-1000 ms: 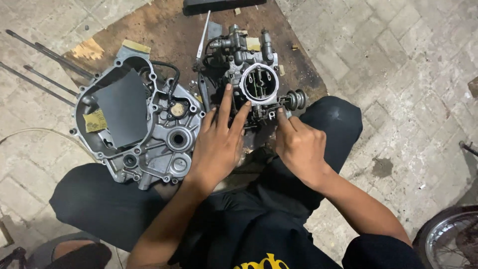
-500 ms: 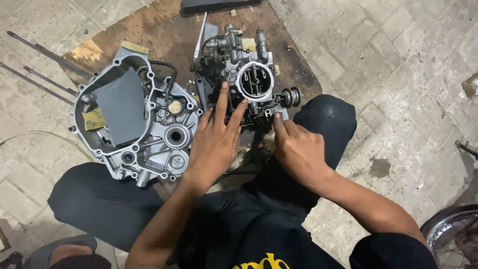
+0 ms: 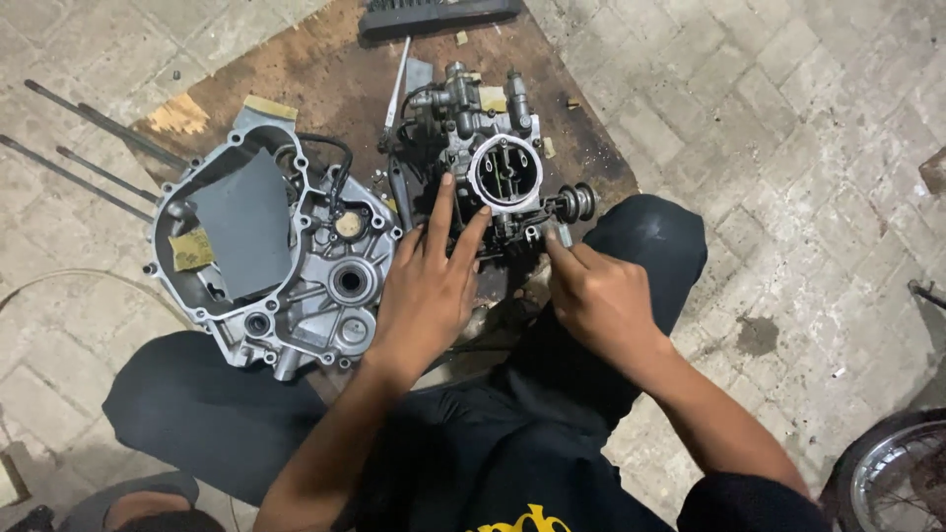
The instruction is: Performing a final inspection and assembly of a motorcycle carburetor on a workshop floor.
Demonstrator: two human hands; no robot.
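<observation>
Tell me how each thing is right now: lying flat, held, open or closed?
carburetor: upright on the board, round mouth open on top.
left hand: flat against the carburetor, fingers spread.
right hand: pinching a small part at the carburetor's side.
engine case: lying flat, open side up.
long rods: lying on the pavement.
wooden board: flat on the ground.

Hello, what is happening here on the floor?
A person sits on the paved ground and works on a carburetor that rests on a wooden board. The left hand lies flat against it, and the right hand touches a small part at its side. An engine cover lies beside it.
</observation>
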